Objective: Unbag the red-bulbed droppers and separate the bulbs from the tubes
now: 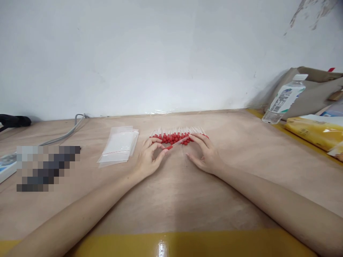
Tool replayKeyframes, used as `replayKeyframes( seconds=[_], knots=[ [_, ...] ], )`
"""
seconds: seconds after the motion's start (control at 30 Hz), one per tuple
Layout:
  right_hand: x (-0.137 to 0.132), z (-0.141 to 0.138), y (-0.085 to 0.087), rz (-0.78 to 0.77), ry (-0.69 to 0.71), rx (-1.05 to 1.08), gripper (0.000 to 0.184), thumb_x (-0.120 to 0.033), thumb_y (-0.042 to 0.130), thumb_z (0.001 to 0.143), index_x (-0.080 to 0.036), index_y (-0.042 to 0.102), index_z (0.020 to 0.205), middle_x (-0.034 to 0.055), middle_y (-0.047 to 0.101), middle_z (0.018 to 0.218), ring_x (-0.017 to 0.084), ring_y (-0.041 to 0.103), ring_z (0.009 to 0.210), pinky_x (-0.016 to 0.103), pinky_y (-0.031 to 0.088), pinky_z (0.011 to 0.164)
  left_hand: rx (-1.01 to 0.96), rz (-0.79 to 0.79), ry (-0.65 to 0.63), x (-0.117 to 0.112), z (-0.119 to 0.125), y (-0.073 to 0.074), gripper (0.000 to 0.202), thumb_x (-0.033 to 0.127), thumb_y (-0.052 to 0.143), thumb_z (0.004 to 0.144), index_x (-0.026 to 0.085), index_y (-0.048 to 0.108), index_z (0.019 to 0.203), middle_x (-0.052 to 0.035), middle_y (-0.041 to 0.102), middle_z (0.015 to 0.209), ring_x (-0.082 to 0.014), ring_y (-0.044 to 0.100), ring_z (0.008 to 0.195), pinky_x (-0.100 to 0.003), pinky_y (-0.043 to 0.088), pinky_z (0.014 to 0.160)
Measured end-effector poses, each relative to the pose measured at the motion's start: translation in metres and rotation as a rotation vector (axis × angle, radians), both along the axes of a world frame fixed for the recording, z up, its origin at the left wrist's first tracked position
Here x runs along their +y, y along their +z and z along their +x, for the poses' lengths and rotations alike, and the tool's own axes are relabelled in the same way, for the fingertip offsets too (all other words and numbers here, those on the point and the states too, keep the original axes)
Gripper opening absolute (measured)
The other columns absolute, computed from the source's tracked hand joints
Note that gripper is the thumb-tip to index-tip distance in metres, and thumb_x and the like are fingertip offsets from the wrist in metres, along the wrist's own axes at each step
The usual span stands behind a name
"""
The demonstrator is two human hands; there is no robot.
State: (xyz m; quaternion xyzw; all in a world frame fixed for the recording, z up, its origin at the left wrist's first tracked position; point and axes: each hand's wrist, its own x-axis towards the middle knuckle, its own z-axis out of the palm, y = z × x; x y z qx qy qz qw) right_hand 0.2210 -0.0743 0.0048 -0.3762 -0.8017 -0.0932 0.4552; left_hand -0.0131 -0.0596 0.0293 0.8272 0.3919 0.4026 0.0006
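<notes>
My left hand pinches the red end of a thin, pale red-tipped stick between thumb and finger. The stick slants up to the right, towards my right hand. There the index fingertip meets its far end, while the thumb stands apart below with a gap between. Just behind both hands lies a row of many similar sticks, red ends towards me and pale shafts pointing to the wall. A thin clear strip lies on the table between my hands; its kind is hard to make out.
Clear zip bags lie stacked left of my hands. Farther left are a grey cable, a blurred-out dark object and a black item. At right, a water bottle leans on a grey-brown bag beside a yellow packet.
</notes>
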Motion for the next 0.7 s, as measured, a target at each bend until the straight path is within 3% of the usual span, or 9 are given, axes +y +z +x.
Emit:
replayKeyframes(
  seconds=[0.2,0.43,0.6,0.7],
  knots=[
    [-0.004,0.003,0.001,0.018,0.151,-0.287,0.049,-0.036,0.052,0.083,-0.018,0.042,0.128,0.0116,0.050,0.126,0.024,0.040,0.122,0.043,0.038,0.097,0.041,0.039,-0.126,-0.016,-0.002,-0.016,0.010,0.027,0.054,0.082,0.019,0.059,0.086,-0.0044,0.059,0.090,-0.0173,0.053,0.087,-0.034,0.042,0.082],
    [0.000,0.002,-0.006,0.039,0.179,-0.286,0.024,-0.028,0.050,0.086,-0.019,0.061,0.105,0.0052,0.064,0.107,0.020,0.052,0.109,0.040,0.041,0.092,0.057,0.043,-0.185,-0.014,-0.001,-0.015,0.010,0.025,0.056,0.081,0.018,0.059,0.087,-0.0050,0.061,0.090,-0.0173,0.055,0.087,-0.035,0.044,0.081],
    [-0.001,-0.002,-0.007,0.032,0.192,-0.276,0.020,-0.026,0.051,0.085,-0.018,0.063,0.100,0.0031,0.068,0.097,0.020,0.054,0.106,0.040,0.042,0.091,0.103,-0.001,-0.276,-0.012,0.008,-0.019,0.032,0.029,0.058,0.080,0.018,0.054,0.109,-0.0087,0.059,0.110,-0.0202,0.053,0.105,-0.037,0.043,0.092],
    [-0.002,-0.004,-0.007,0.030,0.200,-0.272,0.021,-0.025,0.050,0.086,-0.018,0.063,0.101,0.0030,0.068,0.097,0.020,0.055,0.105,0.039,0.044,0.091,0.120,0.004,-0.331,-0.009,0.014,-0.026,0.023,0.026,0.053,0.084,0.017,0.058,0.104,-0.0067,0.063,0.104,-0.0169,0.058,0.100,-0.031,0.048,0.088]
  ],
)
